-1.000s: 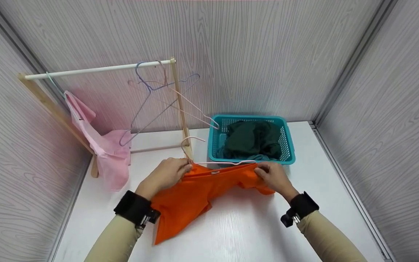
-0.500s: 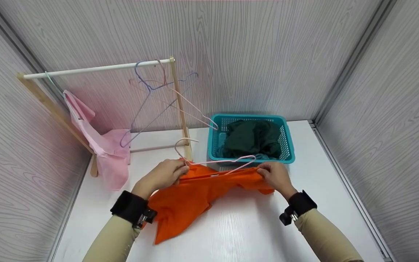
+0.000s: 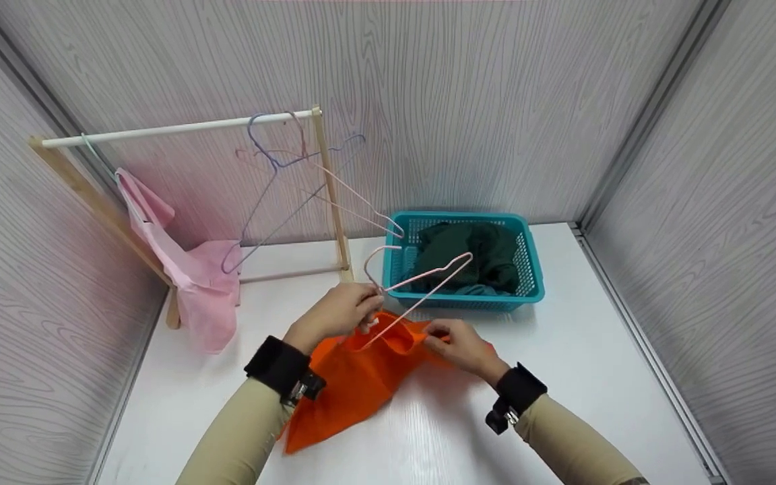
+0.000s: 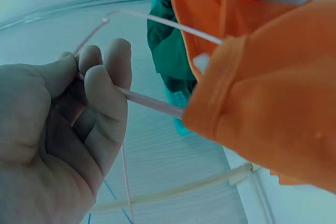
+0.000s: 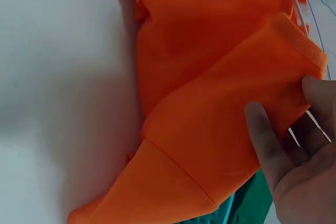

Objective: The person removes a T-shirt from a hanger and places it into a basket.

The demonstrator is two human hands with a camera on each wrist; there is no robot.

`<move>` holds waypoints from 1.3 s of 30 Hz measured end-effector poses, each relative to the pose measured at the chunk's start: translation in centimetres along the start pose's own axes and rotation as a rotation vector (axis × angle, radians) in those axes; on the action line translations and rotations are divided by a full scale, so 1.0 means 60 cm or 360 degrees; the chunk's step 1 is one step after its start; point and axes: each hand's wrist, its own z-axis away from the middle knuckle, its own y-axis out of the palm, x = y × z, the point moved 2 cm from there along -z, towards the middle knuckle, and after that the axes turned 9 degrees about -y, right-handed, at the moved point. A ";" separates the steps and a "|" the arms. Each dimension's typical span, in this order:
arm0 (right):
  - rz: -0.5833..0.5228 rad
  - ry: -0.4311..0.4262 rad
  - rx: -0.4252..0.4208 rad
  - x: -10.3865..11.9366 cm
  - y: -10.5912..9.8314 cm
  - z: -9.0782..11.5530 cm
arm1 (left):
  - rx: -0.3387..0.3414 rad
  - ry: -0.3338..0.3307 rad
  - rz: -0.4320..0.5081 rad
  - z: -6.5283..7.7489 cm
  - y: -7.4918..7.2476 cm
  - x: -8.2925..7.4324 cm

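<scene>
A pink wire clothes hanger (image 3: pixel 422 301) slants over an orange garment (image 3: pixel 354 397) with a banded opening. One end of the hanger goes into that opening; its other end stands free to the right. My left hand (image 3: pixel 344 310) grips the hanger near the base of its hook; the left wrist view shows the fingers curled round the wire (image 4: pixel 157 104). With thumb and fingers my right hand (image 3: pixel 462 347) pinches the opening's edge, close to the band (image 5: pixel 302 43) seen in the right wrist view. The hanger's inserted end is hidden by the cloth.
Behind the hands stands a teal basket (image 3: pixel 533 269) with dark green cloth (image 3: pixel 452 252) in it. At the left, a rack's white rail (image 3: pixel 179 128) carries a pink garment (image 3: pixel 206 289), a blue hanger (image 3: pixel 263 195) and a pink hanger (image 3: pixel 354 190).
My left hand has moved right, bringing the hanger up and right so its free end overlaps the basket. My right hand has moved left and down, and the garment's stretched opening has slackened.
</scene>
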 end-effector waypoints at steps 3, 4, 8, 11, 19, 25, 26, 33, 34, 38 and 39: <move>-0.0090 -0.0073 0.0110 0.010 0.028 -0.006 | 0.0011 0.0004 0.0054 -0.012 0.007 -0.006; -0.0109 -0.0095 0.0146 0.012 0.038 -0.008 | 0.0011 0.0009 0.0073 -0.016 0.009 -0.008; -0.0143 -0.0106 0.0333 0.032 0.079 -0.011 | 0.0002 0.0038 0.0127 -0.026 0.016 -0.011; -0.0060 -0.0158 0.0490 0.053 0.108 -0.011 | -0.0015 0.0053 0.0145 -0.030 0.021 -0.010; 0.0017 -0.0371 0.0801 0.097 0.163 -0.001 | -0.0071 -0.0020 0.0369 -0.039 0.028 0.003; 0.0147 -0.0624 0.1041 0.108 0.191 0.012 | -0.0092 -0.0074 0.0425 -0.047 0.030 0.007; 0.0168 -0.0668 0.1072 0.109 0.194 0.015 | -0.0091 -0.0071 0.0426 -0.047 0.031 0.007; 0.0055 -0.0571 0.1141 0.092 0.191 0.022 | -0.0037 -0.0043 0.0455 -0.047 0.028 0.008; 0.0033 -0.0536 0.1136 0.088 0.188 0.022 | -0.0020 -0.0045 0.0475 -0.045 0.025 0.008; -0.0004 -0.0401 0.1077 0.063 0.173 0.025 | -0.0012 -0.0046 0.0546 -0.038 0.009 0.009; -0.0018 -0.0358 0.1065 0.056 0.169 0.027 | -0.0016 -0.0047 0.0560 -0.035 0.004 0.009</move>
